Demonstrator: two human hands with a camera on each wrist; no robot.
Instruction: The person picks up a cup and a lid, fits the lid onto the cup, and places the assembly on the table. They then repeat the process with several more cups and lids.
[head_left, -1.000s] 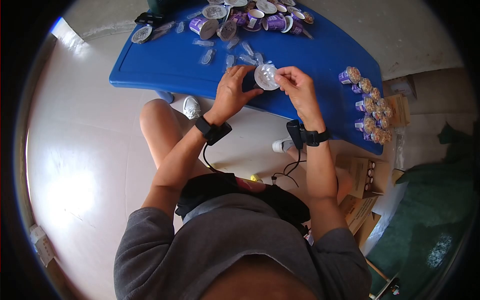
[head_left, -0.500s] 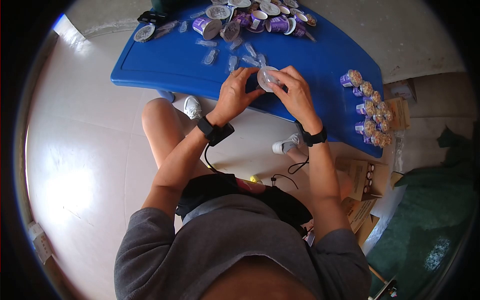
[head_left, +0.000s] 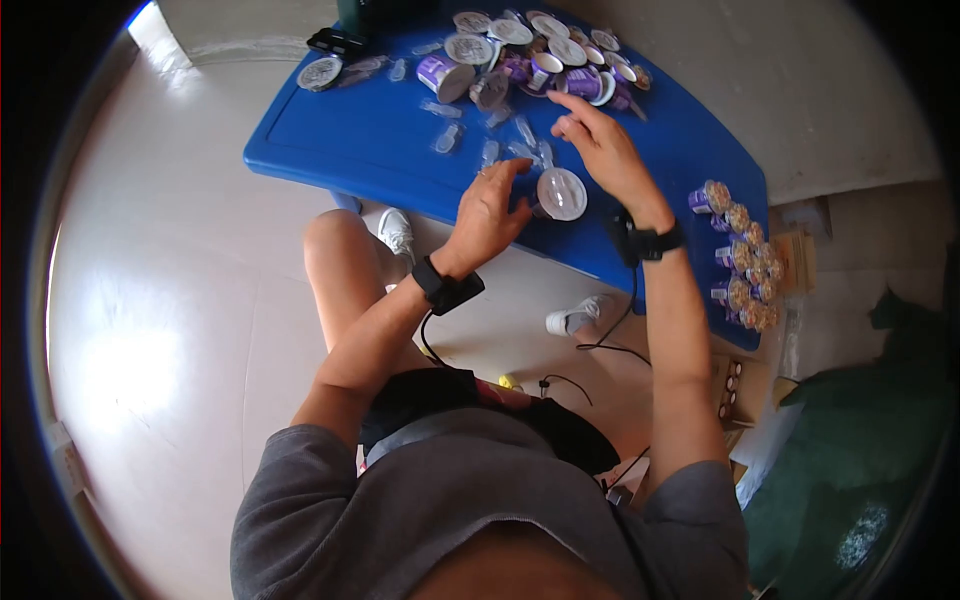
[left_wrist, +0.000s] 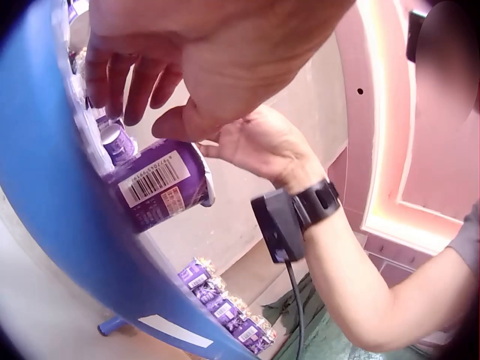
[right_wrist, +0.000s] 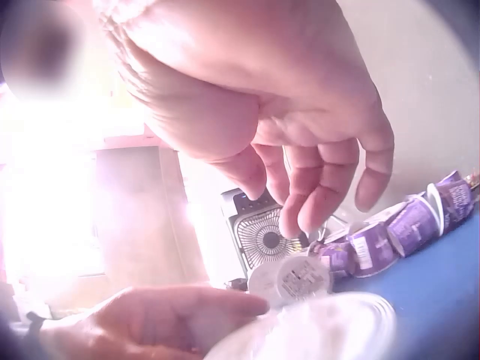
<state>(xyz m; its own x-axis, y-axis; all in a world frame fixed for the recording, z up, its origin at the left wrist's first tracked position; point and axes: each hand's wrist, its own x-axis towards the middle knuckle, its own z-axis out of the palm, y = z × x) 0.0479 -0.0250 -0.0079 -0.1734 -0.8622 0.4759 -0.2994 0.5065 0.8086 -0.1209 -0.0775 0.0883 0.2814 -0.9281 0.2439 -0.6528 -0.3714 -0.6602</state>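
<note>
A purple cup (left_wrist: 161, 196) with a barcode stands near the front edge of the blue table (head_left: 400, 165). In the head view its round top (head_left: 562, 194) faces up, capped with a clear domed lid. My left hand (head_left: 490, 212) is just left of this cup, its fingers loosely bent and its thumb near the rim. Nothing shows in its grasp. Beyond the cup my right hand (head_left: 608, 150) reaches over the table toward the heap of purple cups (head_left: 580, 85), index finger stretched out and palm bare in the right wrist view.
Several clear wrapped plastic pieces (head_left: 448, 137) lie between cup and heap. White printed round lids (head_left: 468, 48) are mixed into the heap. Filled purple cups (head_left: 735, 257) stand in rows along the right edge. A fan (right_wrist: 270, 240) is at the back. Open cardboard boxes (head_left: 745, 390) are below right.
My right hand pressed the clear lid on the cup top, then let go and moved away toward the heap. My left hand has loosened from the cup's side. The head view has shifted slightly.
</note>
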